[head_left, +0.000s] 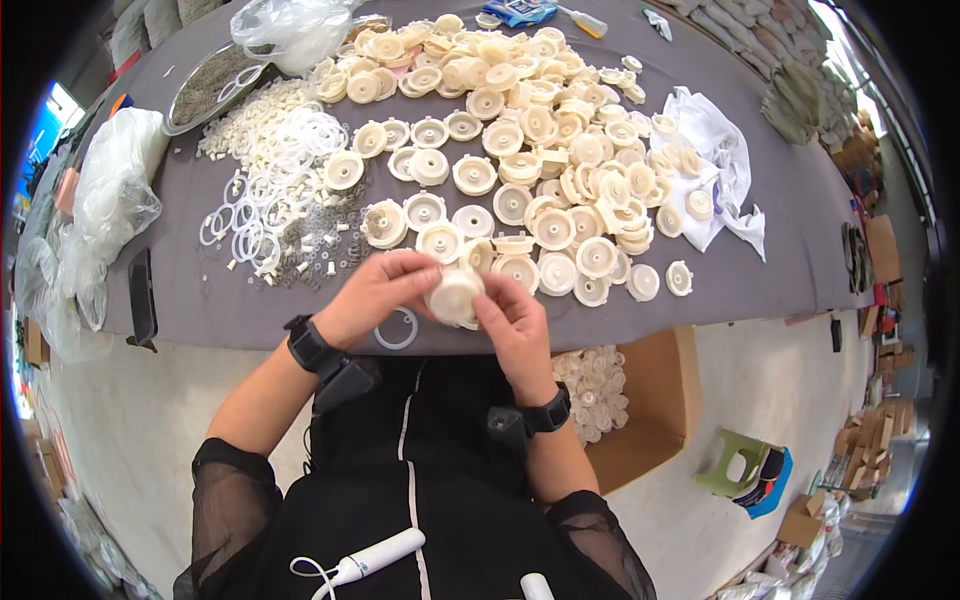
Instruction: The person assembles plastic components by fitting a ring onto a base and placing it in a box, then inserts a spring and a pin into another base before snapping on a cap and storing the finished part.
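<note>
My left hand and my right hand meet over the near edge of the grey table, both holding one cream round plastic part between the fingertips. A white plastic ring lies on the cloth just below my left hand. Right behind my hands spreads a big heap of the same cream round parts. To the left of the heap lie loose white rings and small dark springs.
A metal bowl and clear plastic bags stand far left. A black phone lies at the left edge. A white cloth sits at the right. A cardboard box with finished parts stands on the floor beside a green stool.
</note>
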`<state>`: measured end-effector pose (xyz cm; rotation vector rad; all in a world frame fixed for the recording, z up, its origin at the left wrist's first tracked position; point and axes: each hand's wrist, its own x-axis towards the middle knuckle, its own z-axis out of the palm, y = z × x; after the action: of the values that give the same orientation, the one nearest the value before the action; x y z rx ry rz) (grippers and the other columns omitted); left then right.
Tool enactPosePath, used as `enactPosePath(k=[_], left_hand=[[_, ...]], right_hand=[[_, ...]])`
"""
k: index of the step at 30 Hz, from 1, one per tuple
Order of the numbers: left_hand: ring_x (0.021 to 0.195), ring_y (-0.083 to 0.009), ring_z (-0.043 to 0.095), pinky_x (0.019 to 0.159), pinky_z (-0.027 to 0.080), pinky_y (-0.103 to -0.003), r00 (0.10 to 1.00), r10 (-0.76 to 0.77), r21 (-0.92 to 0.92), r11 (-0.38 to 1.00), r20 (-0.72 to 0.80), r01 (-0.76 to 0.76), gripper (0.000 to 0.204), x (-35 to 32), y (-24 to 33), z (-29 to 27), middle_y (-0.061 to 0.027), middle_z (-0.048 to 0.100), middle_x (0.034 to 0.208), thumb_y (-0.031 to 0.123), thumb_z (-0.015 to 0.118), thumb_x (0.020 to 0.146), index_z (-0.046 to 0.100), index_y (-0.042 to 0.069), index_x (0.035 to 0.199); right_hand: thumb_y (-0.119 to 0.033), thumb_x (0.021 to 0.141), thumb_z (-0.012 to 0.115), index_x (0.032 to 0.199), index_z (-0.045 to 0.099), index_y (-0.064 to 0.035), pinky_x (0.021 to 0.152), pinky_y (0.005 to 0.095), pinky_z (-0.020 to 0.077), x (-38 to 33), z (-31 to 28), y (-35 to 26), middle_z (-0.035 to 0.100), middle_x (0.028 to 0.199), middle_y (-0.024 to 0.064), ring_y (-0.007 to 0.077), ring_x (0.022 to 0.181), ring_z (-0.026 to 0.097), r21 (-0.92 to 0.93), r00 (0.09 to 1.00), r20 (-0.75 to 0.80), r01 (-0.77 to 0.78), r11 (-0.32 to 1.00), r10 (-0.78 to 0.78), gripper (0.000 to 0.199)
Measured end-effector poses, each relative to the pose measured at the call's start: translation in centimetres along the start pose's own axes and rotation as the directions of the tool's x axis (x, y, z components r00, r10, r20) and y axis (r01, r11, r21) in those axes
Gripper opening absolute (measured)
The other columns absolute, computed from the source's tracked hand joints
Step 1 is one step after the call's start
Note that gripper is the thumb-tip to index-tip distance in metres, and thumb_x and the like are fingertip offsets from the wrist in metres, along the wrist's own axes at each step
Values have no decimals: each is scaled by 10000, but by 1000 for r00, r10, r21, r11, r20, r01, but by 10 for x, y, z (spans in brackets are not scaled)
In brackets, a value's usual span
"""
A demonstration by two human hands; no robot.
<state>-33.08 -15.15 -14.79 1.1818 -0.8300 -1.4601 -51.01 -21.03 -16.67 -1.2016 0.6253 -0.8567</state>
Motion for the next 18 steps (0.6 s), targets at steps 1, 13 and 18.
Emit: enactPosePath(k=[1, 13, 18], left_hand=[[742, -78, 573, 655, 467, -216, 1000, 1, -2, 1000, -5, -1, 233, -5, -3, -1, -34, 605, 884, 156, 576, 850, 581, -11, 1012], [736, -246, 551, 617, 445, -333, 754, 623, 973, 208, -210, 100, 60, -17, 0, -84, -73, 530, 753, 61, 602, 716, 586, 68, 774], [758, -249, 547, 627, 443, -342, 803, 512, 947, 254, -305, 198, 69, -31, 6, -82, -67, 528, 765, 73, 607, 704, 574, 68, 764]], right_hand=[[-89, 851, 566, 1122, 493, 28, 667, 185, 442, -3, -1, 5, 566, 951, 54, 61, 754, 540, 65, 994, 71, -90, 994, 85, 304], [-58, 805, 618, 879, 545, -31, 686, 189, 426, -24, 8, 22, 576, 821, -12, 46, 745, 530, 248, 949, 157, -305, 920, 273, 108], [-52, 819, 581, 927, 548, -29, 695, 217, 445, -27, 9, 34, 594, 859, 19, 75, 756, 551, 212, 964, 131, -256, 943, 232, 115]])
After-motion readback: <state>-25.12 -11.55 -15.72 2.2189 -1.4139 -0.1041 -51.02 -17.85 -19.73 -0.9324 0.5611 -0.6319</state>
